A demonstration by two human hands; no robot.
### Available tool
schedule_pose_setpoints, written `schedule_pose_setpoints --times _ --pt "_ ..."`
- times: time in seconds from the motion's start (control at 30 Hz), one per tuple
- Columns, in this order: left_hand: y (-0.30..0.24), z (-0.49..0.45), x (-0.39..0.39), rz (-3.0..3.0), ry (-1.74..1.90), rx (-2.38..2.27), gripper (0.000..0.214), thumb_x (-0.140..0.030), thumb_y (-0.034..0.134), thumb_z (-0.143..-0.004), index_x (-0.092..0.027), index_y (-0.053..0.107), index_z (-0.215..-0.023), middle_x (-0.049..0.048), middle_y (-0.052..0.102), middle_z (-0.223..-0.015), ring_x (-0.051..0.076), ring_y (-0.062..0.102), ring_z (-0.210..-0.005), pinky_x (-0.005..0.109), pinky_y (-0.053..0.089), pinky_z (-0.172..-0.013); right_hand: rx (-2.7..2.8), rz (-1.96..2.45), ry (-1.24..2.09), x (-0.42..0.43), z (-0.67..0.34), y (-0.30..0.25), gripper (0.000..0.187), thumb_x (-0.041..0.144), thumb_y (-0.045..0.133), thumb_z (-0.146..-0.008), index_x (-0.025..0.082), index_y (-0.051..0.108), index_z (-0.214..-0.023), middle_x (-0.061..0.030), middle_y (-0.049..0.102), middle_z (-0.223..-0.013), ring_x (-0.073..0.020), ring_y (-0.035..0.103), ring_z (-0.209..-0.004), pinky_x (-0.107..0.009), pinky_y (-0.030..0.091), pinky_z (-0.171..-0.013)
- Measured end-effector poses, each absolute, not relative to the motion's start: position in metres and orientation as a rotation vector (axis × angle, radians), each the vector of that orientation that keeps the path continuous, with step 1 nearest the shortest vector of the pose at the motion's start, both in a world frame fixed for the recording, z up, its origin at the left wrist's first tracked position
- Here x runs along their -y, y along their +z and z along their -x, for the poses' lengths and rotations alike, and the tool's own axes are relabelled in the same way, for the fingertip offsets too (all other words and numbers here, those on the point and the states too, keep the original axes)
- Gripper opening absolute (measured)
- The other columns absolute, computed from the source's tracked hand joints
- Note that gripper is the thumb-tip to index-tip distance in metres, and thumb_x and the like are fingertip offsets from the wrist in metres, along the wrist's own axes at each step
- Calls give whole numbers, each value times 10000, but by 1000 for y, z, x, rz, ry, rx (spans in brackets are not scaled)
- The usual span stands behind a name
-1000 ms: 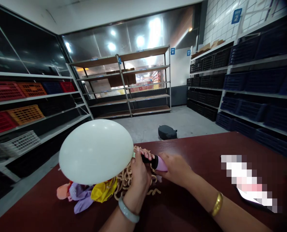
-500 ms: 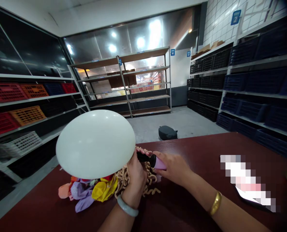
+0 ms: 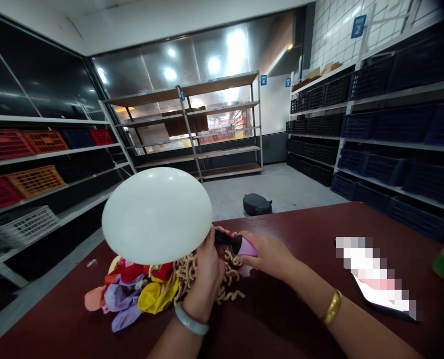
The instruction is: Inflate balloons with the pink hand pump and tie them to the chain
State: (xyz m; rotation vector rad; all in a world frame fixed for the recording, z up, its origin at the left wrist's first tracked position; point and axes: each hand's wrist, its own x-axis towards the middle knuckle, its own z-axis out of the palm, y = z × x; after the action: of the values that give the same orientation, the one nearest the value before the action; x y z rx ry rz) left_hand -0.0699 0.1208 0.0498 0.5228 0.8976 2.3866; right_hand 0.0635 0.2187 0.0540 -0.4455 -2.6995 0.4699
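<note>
Bright ceiling-light glare, dim shelving, warped blurry edges.

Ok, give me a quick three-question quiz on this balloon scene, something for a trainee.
1. True or false: the white balloon is flat.
2. What colour is the body of the pump in the grip of the right hand? A. pink B. green C. yellow
3. What lies on the table under the white balloon, just beyond the left hand?

Key: 1 false, it is blown up; 2 A; 3 a pile of flat coloured balloons.
</note>
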Motion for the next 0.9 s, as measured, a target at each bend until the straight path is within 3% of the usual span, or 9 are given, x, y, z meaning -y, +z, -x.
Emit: schedule_pose_setpoints --times 0.23,0.47,0.67,0.9 --pt "54 70 -117 -517 2422 -889 215 -307 728 -765 -133 645 -862 89 691 -901 230 671 -908 380 543 -807 2717 510 513 -217 -64 58 600 597 563 -823 310 448 -1338 -63 702 -1064 -282 657 -954 -318 430 -731" --pt "48 79 -120 -549 2517 -1002 253 -353 703 -780 -118 612 -804 117 714 -845 243 695 -826 430 544 -794 2733 554 483 -212 -62 56 598 622 557 -817 318 454 -1322 -55 709 -1021 -276 656 -935 -317 424 -718" --pt "49 87 -119 -479 2526 -978 252 -367 658 -810 -128 579 -818 128 719 -864 262 696 -874 464 527 -833 2731 535 309 -209 -63 56 635 638 531 -827 280 432 -1342 -76 708 -1013 -285 668 -878 -326 429 -683" --pt "49 94 -118 -463 2523 -991 286 -391 670 -808 -120 580 -819 148 718 -889 261 696 -883 434 533 -830 2741 535 263 -211 -63 55 608 597 535 -842 251 438 -1332 -87 699 -1011 -282 663 -879 -337 440 -691"
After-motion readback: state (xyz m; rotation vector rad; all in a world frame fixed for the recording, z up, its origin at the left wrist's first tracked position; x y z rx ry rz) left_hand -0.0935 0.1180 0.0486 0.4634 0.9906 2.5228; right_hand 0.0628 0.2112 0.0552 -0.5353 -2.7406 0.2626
